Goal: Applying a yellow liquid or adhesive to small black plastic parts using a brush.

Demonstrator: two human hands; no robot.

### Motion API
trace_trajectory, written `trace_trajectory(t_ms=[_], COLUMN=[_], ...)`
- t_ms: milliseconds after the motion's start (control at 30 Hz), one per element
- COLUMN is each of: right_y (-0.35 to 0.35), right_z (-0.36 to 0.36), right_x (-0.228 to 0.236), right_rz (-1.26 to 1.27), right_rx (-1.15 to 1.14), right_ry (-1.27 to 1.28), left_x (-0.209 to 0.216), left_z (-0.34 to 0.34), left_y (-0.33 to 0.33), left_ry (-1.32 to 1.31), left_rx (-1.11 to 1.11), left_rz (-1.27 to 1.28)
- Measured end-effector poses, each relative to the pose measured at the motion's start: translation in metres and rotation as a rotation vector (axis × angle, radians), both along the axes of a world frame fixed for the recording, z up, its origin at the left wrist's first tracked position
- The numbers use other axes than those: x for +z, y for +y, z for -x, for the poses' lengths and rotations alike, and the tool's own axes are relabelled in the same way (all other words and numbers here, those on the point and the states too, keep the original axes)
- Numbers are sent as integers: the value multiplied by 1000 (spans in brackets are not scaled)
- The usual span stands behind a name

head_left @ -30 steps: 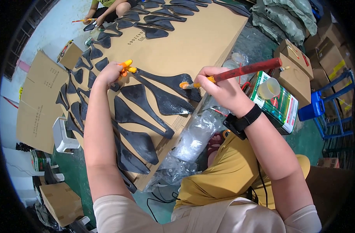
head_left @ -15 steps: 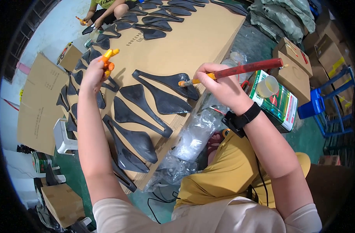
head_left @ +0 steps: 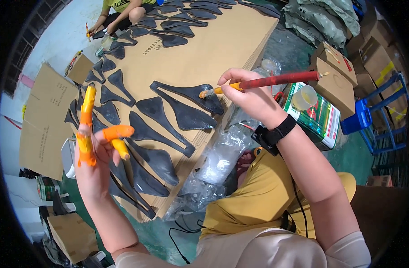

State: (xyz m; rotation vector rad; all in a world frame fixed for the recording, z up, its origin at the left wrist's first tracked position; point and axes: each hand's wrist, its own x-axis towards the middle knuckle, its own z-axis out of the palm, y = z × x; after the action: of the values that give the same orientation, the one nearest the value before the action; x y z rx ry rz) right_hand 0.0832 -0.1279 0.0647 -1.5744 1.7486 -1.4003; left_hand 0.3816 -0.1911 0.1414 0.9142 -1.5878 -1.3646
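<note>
My right hand (head_left: 253, 96) grips a paintbrush (head_left: 280, 80) with a red handle and an orange-yellow part near the bristles. Its bristles are at the wide end of a glossy black V-shaped piece (head_left: 186, 118); I cannot tell whether they touch. On the left, my left hand (head_left: 97, 156) is raised above the cardboard, fingers apart and holding nothing. Orange and yellow finger covers sit on several of its fingers. Below and beside it lie more black forked pieces (head_left: 157, 165), partly hidden by the hand.
Cardboard sheets (head_left: 222, 49) cover the work surface, with rows of black pieces along the far and left edges. A green tin (head_left: 318, 114) bearing a plastic cup (head_left: 305, 97) stands at right. Another person (head_left: 119, 20) sits far left. Clear plastic (head_left: 222, 161) hangs by the near edge.
My left hand has come closer to me and its fingers have spread. My right hand and the brush have shifted slightly left. The other person's brush now points more upright.
</note>
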Motion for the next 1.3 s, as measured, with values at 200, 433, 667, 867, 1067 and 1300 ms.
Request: trace_trajectory(t_ms=[200, 433, 667, 867, 1067, 1300], right_y=[2, 10, 91, 204, 309, 362], right_z=[-3, 19, 78, 145, 187, 195], right_x=[6, 9, 60, 70, 41, 28], right_rz=[-15, 363, 275, 350, 453, 501], right_rx=[33, 9, -164, -461, -736, -902], right_ry=[-33, 200, -45, 148, 77, -124], left_x=[-13, -33, -42, -41, -55, -176], left_z=[-16, 17, 73, 141, 265, 447], left_y=[24, 57, 80, 98, 128, 172], left_ry=[29, 359, 584, 614, 400, -747], left_rx=[-162, -467, -741, -948, -1311, -1490], left_rz=[-41, -481, -796, -950, -916, -136])
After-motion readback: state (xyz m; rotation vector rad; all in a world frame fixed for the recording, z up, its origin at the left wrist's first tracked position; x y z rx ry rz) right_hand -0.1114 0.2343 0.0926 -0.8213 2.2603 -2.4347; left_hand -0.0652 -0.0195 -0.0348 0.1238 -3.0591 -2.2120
